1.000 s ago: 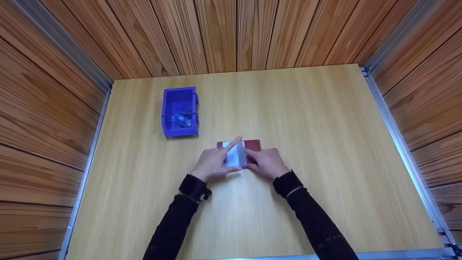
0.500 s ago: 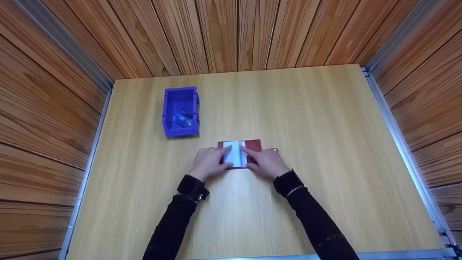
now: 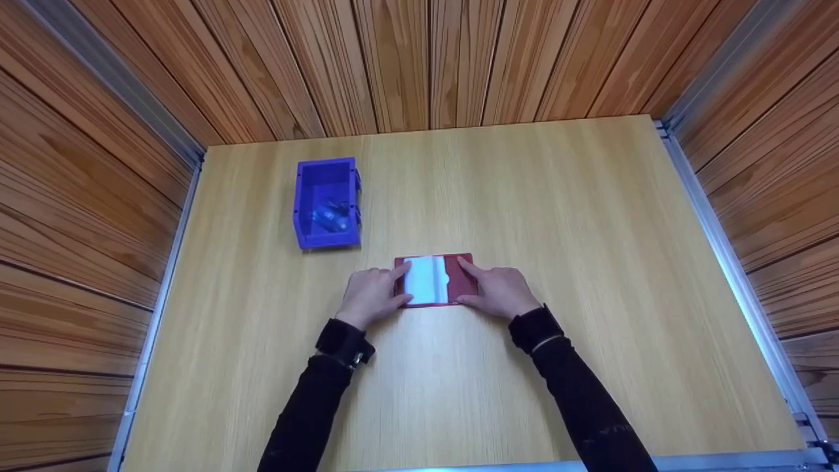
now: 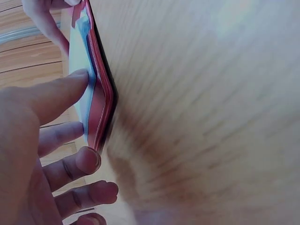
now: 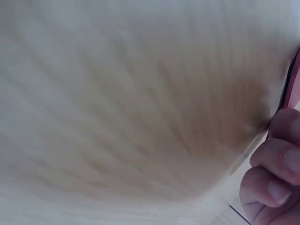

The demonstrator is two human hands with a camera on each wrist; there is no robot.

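Observation:
A red wallet (image 3: 461,282) lies open and flat on the table, its stitched edge showing in the left wrist view. Pale whitish-blue sleeves or sheets (image 3: 421,280) cover its left and middle part. My left hand (image 3: 368,294) rests at the left side, thumb (image 4: 70,89) and index finger touching the pale sheets while the other fingers stay loosely bent off the edge. On the right side, my right hand (image 3: 501,292) lays its index finger and thumb, spread apart, on the red cover. Its other fingers (image 5: 272,164) are bent beside the wallet in the right wrist view.
A blue-purple plastic bin (image 3: 328,241) stands at the back left, with several clear or bluish small items (image 3: 332,216) inside, too blurred to name. Wood-panelled walls and metal rails (image 3: 727,236) border the light wooden table (image 3: 564,196).
A raised pale sheet between the hands has come down flat. Both hands have drawn outward, the left slightly left and the right to the wallet's right edge. The wallet stays in place.

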